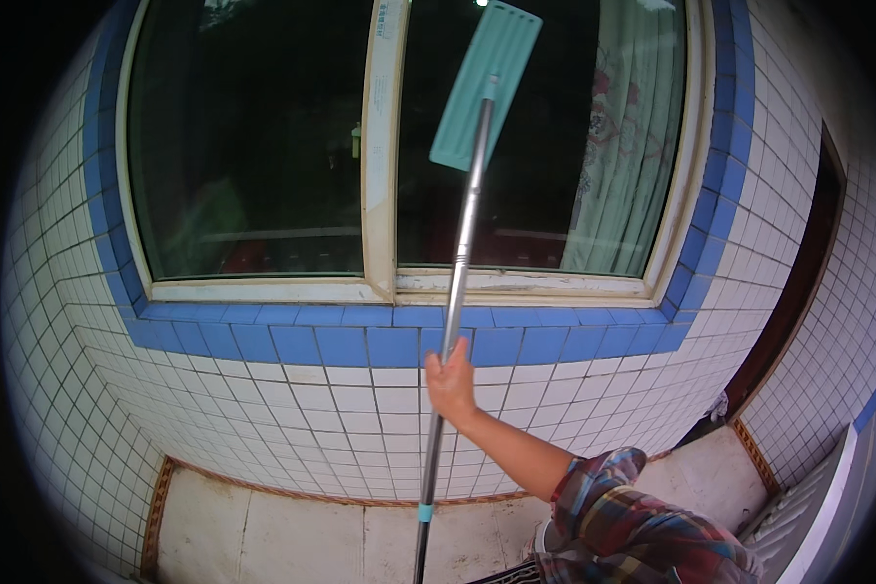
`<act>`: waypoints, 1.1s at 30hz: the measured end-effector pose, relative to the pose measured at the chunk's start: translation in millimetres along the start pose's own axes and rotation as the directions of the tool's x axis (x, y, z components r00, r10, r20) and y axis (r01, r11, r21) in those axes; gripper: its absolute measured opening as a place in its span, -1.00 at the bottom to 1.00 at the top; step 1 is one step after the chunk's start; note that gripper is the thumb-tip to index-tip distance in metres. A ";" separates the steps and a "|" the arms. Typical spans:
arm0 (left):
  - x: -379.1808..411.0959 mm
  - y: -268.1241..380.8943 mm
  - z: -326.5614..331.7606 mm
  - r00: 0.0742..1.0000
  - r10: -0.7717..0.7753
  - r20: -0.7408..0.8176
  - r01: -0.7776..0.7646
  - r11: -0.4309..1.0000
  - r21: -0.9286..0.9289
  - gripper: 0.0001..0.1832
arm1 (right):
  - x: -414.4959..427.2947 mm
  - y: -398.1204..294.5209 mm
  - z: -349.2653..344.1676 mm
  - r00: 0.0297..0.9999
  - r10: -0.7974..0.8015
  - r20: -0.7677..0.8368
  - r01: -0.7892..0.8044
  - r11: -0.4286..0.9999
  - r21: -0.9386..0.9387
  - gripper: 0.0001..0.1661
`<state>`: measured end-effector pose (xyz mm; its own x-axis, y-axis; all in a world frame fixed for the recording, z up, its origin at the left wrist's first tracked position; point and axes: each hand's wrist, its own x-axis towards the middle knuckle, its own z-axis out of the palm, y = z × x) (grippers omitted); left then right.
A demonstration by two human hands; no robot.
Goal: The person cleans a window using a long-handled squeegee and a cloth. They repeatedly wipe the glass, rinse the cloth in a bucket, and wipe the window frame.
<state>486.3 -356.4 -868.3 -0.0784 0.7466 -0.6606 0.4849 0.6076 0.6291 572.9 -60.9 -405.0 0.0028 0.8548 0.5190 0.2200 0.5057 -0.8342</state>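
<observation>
My right hand (451,381) is closed around the metal pole (463,252) of a flat mop. The pole rises from the bottom of the view, tilted slightly right, and bears a teal collar (425,512) low down. At its top is the teal rectangular mop head (488,84), slanted in front of the right window pane (544,212). Whether the head touches the glass I cannot tell. My left hand is out of view.
Cream frames with a middle upright (383,146) hold the panes. Blue tiles (343,344) edge the window above a white tiled wall (321,409). A patterned curtain (617,168) hangs behind the glass. At right are a dark doorway (788,292) and a white ribbed panel (796,504). Pale floor slabs (299,536) lie below.
</observation>
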 end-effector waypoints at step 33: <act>-69.3 -98.5 -29.9 0.971 -0.210 -0.111 0.230 0.948 0.218 -0.58 | -133.1 32.7 53.4 0.983 0.173 0.066 -0.181 0.973 0.145 -0.62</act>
<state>418.0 -459.9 -872.2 -0.2745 0.6276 -0.7286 0.6321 0.6888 0.3551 527.7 -151.9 -511.3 -0.0232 0.9352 0.3534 0.0720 0.3541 -0.9324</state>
